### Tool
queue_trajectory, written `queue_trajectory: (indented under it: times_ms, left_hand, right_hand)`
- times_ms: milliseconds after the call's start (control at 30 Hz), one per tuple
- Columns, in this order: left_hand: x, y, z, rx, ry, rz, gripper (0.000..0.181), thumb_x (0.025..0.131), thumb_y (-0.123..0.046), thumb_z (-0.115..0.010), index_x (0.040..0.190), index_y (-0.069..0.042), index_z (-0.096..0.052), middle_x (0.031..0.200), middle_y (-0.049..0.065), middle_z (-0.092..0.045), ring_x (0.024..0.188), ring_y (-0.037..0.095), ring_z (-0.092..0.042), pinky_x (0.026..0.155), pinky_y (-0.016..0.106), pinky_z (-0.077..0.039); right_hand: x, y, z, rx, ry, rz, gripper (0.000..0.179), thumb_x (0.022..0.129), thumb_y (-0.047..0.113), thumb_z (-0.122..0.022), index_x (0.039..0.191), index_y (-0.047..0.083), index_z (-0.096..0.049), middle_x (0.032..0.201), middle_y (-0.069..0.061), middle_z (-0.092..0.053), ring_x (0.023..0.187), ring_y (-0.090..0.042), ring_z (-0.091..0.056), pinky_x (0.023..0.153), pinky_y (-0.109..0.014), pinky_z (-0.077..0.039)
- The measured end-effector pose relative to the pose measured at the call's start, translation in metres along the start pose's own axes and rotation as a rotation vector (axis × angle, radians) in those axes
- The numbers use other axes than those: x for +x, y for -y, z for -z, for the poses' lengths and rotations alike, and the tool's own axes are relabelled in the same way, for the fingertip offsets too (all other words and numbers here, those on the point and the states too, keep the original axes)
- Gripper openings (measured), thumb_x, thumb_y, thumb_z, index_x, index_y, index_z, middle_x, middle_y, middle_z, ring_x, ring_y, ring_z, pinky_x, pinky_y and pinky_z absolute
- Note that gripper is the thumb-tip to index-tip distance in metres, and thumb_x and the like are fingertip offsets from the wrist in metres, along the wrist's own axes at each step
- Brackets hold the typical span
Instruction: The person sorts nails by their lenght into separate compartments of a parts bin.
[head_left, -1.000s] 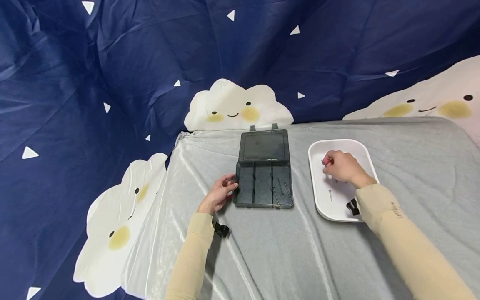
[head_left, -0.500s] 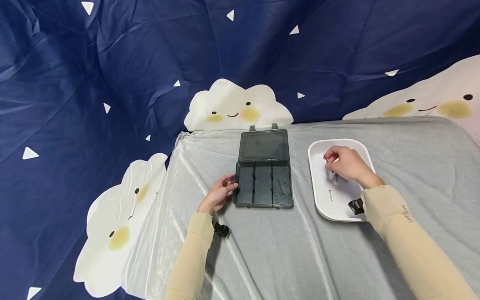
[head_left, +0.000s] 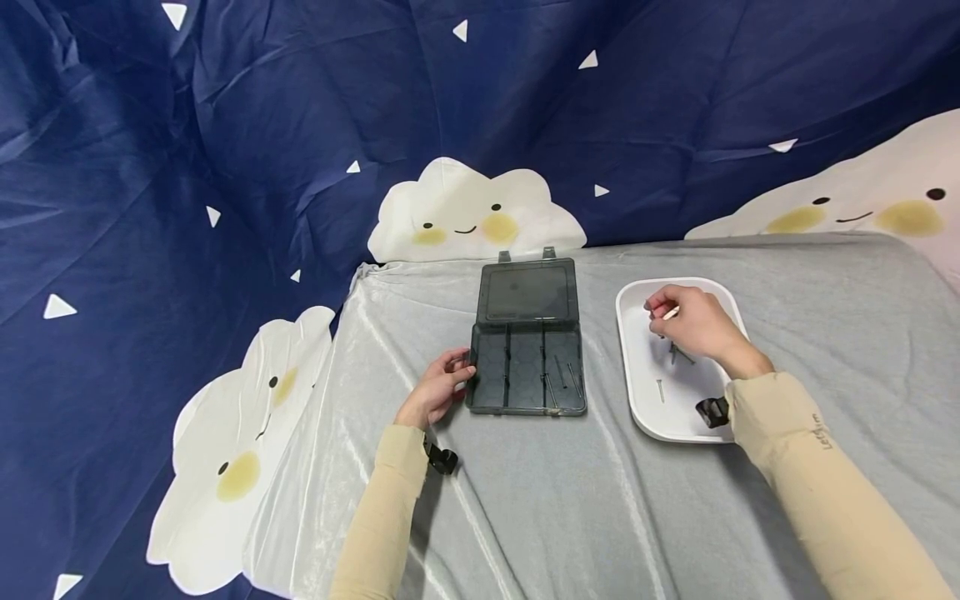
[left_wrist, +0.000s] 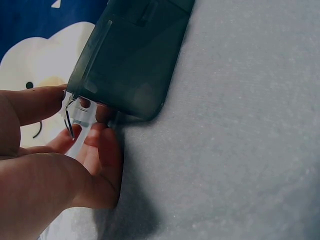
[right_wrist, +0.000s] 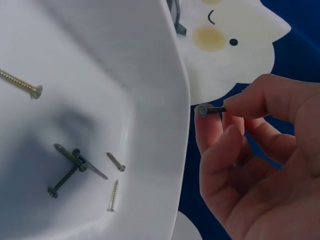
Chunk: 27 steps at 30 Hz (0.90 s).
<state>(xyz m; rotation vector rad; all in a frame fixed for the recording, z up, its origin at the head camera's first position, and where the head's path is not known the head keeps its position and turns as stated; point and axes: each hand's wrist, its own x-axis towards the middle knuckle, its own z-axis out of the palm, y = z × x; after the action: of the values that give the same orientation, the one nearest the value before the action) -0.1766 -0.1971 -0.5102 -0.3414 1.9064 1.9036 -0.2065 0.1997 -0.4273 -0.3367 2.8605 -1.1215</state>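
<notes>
The right hand [right_wrist: 265, 145] is bent to a fine pinch, holding a dark metal fastener with a round flat head [right_wrist: 202, 111] between thumb and fingertips; so small a piece probably leaves no room for a fuller grip. The left hand [head_left: 437, 390] is partly curled, thumb on the left edge of a smoky grey, see-through plastic box [head_left: 492, 367] and fingers at its side and underside, presumably to steady it.

The box's lid [head_left: 528, 292] lies folded back on the far side, leaving the compartments uncovered. Three thin metal fasteners [head_left: 561, 372] lie in the right-hand column.

Beneath the right hand stands a white, round-cornered tray [head_left: 636, 400], likely set there for easy reach, its raised wall containing loose pieces: one brassy screw [right_wrist: 22, 85] apart, a crossed dark cluster [right_wrist: 72, 167] and two short screws [right_wrist: 116, 162]. Grey velvety cloth [head_left: 555, 500] covers the desk.
</notes>
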Motion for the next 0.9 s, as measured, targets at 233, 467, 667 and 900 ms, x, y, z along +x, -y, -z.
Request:
queue_trajectory:
  times_ms: [233,467,667,900]
  left_hand:
    - [0.006,0.005,0.003,0.007,0.01,0.004,0.056,0.097,-0.005,-0.053,0.148,-0.004,-0.03,0.141,0.02,-0.04,0.113,0.021,-0.049,0.092,0.039,-0.041]
    - [0.007,0.007,0.003,0.02,-0.016,-0.005,0.052,0.098,-0.008,-0.054,0.146,-0.007,-0.035,0.141,0.019,-0.041,0.115,0.022,-0.05,0.09,0.037,-0.042]
    - [0.007,0.007,0.002,0.017,-0.04,-0.002,0.049,0.096,-0.006,-0.056,0.143,-0.009,-0.041,0.134,0.016,-0.047,0.108,0.019,-0.052,0.084,0.034,-0.044]
    - [0.006,0.007,0.001,0.028,-0.063,-0.003,0.047,0.096,-0.007,-0.057,0.141,-0.009,-0.043,0.128,0.012,-0.05,0.104,0.017,-0.054,0.081,0.032,-0.045]
  right_hand:
    - [0.0,0.006,0.001,0.022,-0.009,0.018,0.02,0.079,0.006,-0.061,0.098,0.002,-0.067,0.086,-0.011,-0.067,0.065,-0.006,-0.057,0.058,-0.02,-0.041]
    - [-0.001,0.015,-0.002,0.077,0.006,0.016,0.023,0.08,0.004,-0.06,0.101,-0.001,-0.067,0.088,-0.013,-0.067,0.066,-0.005,-0.057,0.056,-0.022,-0.043]
    - [0.0,0.023,-0.009,0.149,0.043,-0.009,0.026,0.08,0.004,-0.058,0.105,0.0,-0.065,0.093,-0.014,-0.065,0.064,-0.001,-0.055,0.054,-0.024,-0.044]
    - [0.0,0.036,-0.015,0.287,0.101,-0.014,0.024,0.085,0.004,-0.061,0.108,-0.002,-0.062,0.097,-0.017,-0.064,0.064,0.0,-0.055,0.056,-0.023,-0.048]
